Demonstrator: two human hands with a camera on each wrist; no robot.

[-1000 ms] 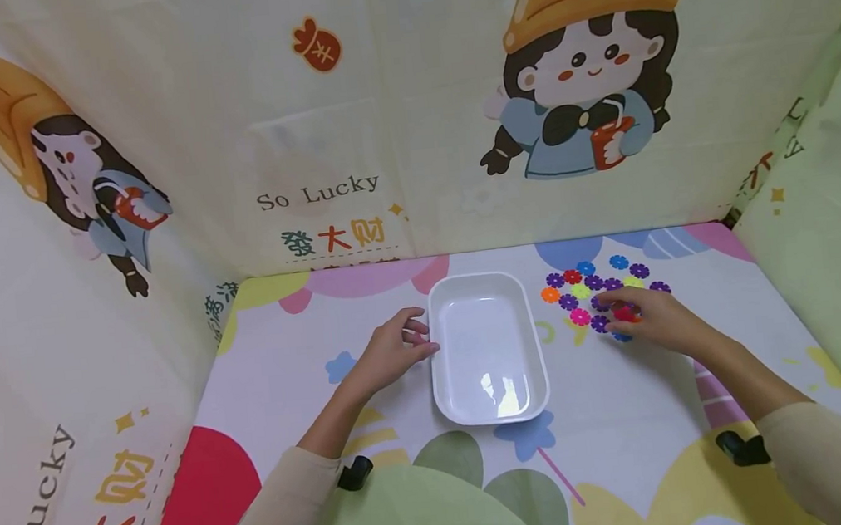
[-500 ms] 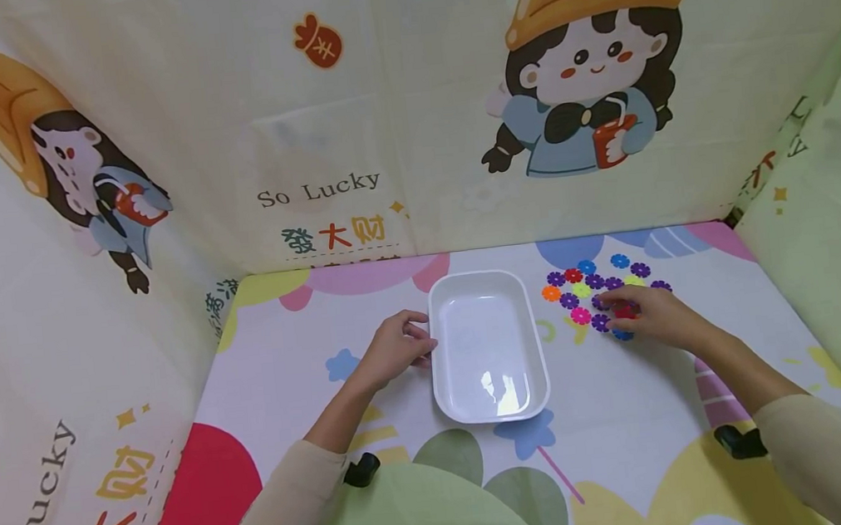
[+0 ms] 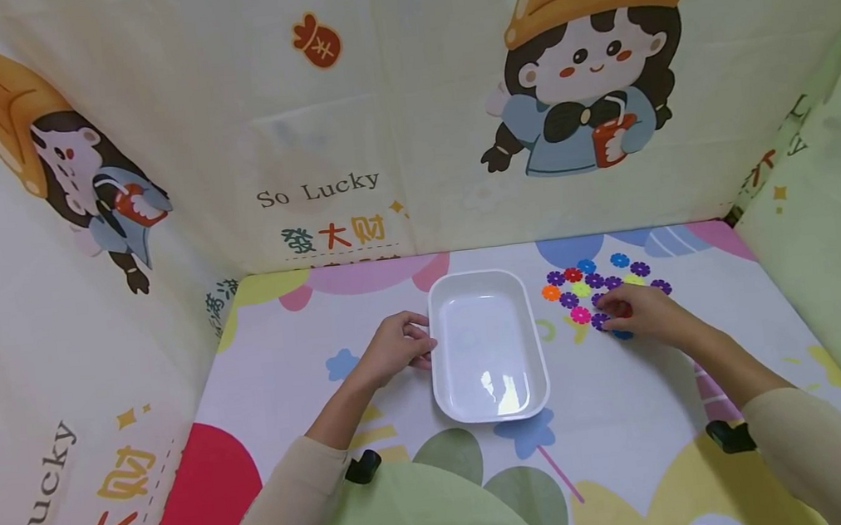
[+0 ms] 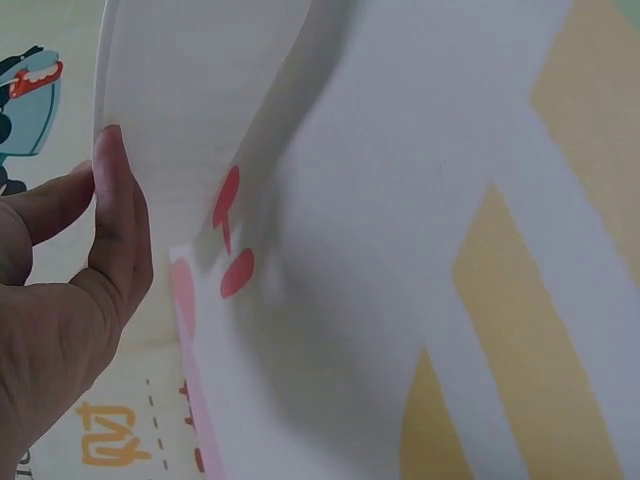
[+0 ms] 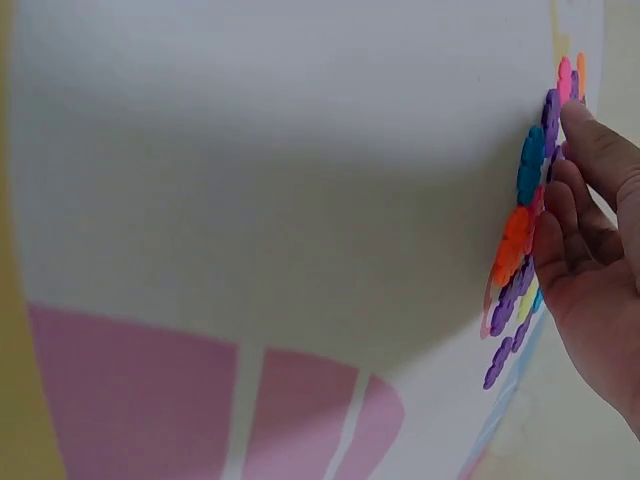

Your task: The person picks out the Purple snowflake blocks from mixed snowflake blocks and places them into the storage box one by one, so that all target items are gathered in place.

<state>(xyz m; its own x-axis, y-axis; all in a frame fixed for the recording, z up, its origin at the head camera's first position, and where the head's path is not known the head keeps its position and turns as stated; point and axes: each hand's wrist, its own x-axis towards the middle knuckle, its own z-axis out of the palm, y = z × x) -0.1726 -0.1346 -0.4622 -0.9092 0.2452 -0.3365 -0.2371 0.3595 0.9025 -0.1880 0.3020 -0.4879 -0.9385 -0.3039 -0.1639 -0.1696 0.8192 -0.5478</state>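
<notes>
A white rectangular tray [image 3: 487,357] stands on the table. My left hand [image 3: 398,349] holds its left rim; in the left wrist view, a finger lies along the tray's outer wall [image 4: 190,110] and the thumb meets the rim. Over the near right part of a group of small flower-shaped plastic discs [image 3: 580,315], my right hand [image 3: 646,315] is bent down. Its thumb and forefinger tips are apart, close to purple discs [image 3: 569,300]. Orange [image 5: 512,245] and blue discs [image 5: 531,165] lie beside the fingers in the right wrist view. The palm hides some discs.
Patterned cloth [image 3: 380,491] covers the table. Cartoon-printed curtains [image 3: 424,129] enclose the back and sides. A black wrist-camera piece [image 3: 364,467] sits below the left sleeve, and another black piece [image 3: 731,437] is by the right sleeve.
My right thumb and forefinger have drawn a little closer together over the discs, and the right wrist has shifted slightly. The left hand settled at the tray rim and then stayed; the tray stays put.
</notes>
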